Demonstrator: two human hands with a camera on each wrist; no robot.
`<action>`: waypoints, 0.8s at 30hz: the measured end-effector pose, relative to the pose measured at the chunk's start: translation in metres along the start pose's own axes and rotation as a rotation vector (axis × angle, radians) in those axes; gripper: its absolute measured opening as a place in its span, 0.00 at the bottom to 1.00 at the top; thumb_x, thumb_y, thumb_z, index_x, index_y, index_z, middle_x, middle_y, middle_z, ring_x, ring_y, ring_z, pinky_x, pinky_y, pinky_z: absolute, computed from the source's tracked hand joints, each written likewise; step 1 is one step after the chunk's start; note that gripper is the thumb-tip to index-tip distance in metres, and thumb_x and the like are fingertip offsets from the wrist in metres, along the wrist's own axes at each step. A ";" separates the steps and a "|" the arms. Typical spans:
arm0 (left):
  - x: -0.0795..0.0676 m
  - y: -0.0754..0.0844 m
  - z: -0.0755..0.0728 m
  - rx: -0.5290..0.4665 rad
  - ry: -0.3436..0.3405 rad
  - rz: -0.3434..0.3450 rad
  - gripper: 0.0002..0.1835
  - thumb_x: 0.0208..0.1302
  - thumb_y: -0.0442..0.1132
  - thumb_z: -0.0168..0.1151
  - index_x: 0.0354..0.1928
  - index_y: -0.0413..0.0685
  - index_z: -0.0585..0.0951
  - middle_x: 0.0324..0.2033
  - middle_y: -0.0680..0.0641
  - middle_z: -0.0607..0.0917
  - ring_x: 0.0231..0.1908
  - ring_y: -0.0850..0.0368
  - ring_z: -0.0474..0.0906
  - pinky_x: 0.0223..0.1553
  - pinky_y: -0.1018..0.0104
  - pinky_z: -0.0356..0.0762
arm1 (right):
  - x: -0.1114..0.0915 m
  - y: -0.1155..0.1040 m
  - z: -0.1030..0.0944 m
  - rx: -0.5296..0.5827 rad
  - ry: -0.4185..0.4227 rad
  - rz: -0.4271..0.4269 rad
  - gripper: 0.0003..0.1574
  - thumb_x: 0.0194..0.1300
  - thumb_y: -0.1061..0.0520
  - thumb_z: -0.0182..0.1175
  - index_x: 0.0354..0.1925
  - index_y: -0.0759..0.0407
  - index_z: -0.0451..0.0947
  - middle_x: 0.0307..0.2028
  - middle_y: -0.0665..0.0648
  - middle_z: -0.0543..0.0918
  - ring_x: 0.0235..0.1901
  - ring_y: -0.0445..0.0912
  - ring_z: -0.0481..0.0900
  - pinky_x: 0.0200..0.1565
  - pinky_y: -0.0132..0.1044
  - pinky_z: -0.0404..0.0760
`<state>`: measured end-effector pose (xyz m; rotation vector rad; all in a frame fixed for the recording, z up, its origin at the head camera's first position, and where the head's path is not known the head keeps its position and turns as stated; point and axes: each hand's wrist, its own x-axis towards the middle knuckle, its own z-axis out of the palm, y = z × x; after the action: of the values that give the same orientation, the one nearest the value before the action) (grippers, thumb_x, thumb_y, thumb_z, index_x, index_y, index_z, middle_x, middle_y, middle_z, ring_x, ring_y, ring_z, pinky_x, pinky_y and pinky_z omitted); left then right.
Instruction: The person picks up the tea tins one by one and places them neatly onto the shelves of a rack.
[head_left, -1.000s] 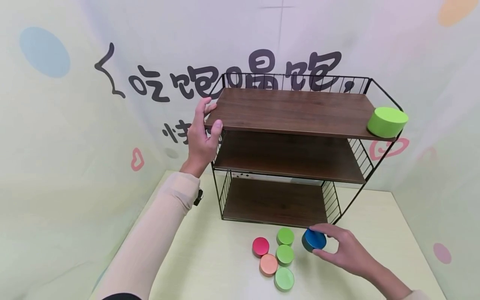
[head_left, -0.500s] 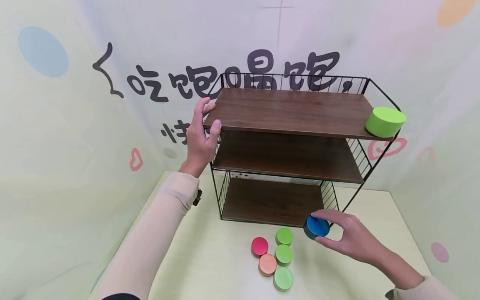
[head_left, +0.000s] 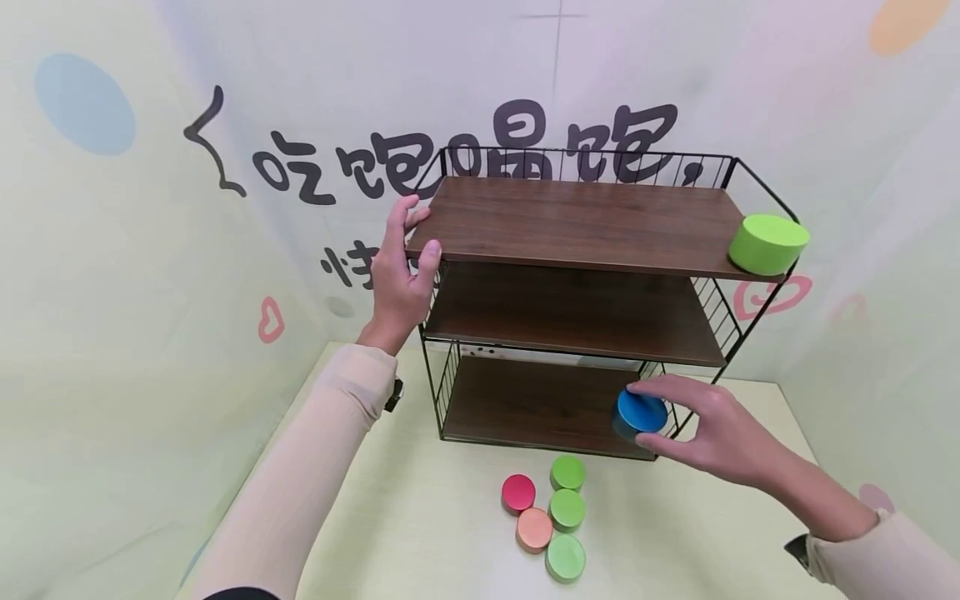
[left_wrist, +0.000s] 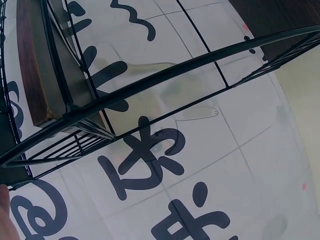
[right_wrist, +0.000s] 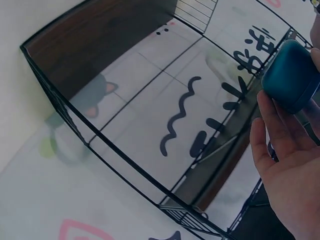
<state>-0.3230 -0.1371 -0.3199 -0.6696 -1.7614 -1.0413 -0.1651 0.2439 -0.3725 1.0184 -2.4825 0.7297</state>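
A three-tier shelf rack (head_left: 577, 221) with dark wood boards and black wire sides stands in front of me. My left hand (head_left: 397, 287) holds the left front corner of its top board, thumb at the front and fingers at the side. My right hand (head_left: 727, 429) pinches a blue cylinder block (head_left: 640, 412) between thumb and fingers. In the head view this block overlaps the right front part of the bottom board (head_left: 540, 404); whether it touches the board I cannot tell. The right wrist view also has the blue cylinder block (right_wrist: 290, 77) against the fingers.
A bright green cylinder block (head_left: 768, 244) sits at the top board's right front corner. On the pale table (head_left: 405, 517), before the rack, stand a red block (head_left: 518, 493), an orange block (head_left: 534, 530) and several green blocks (head_left: 567, 509). Printed cloth walls (head_left: 187, 333) surround the table.
My right hand has lifted the blue cylinder block from near the table and carried it forward to the bottom board's right front. The left hand keeps its hold on the rack.
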 end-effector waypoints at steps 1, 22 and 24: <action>0.000 0.000 0.000 0.002 0.000 0.001 0.30 0.66 0.47 0.49 0.66 0.40 0.68 0.54 0.40 0.83 0.59 0.53 0.77 0.56 0.51 0.70 | 0.002 -0.001 -0.002 0.001 0.003 -0.006 0.39 0.41 0.55 0.81 0.55 0.55 0.81 0.48 0.51 0.85 0.45 0.47 0.83 0.41 0.34 0.83; 0.000 -0.001 -0.001 0.004 0.000 -0.007 0.30 0.66 0.48 0.49 0.66 0.41 0.69 0.55 0.41 0.83 0.59 0.55 0.77 0.55 0.51 0.70 | 0.042 -0.017 -0.059 -0.022 0.038 -0.105 0.41 0.40 0.61 0.80 0.56 0.57 0.81 0.48 0.51 0.86 0.45 0.40 0.83 0.47 0.22 0.76; 0.000 0.000 -0.002 0.010 -0.001 -0.009 0.30 0.66 0.49 0.49 0.66 0.41 0.68 0.55 0.42 0.83 0.60 0.55 0.77 0.55 0.52 0.71 | 0.045 -0.019 -0.065 -0.021 0.036 -0.113 0.41 0.40 0.61 0.80 0.57 0.58 0.81 0.48 0.51 0.86 0.45 0.38 0.82 0.47 0.21 0.75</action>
<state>-0.3226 -0.1386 -0.3197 -0.6566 -1.7712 -1.0377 -0.1733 0.2460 -0.2921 1.1169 -2.3753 0.6796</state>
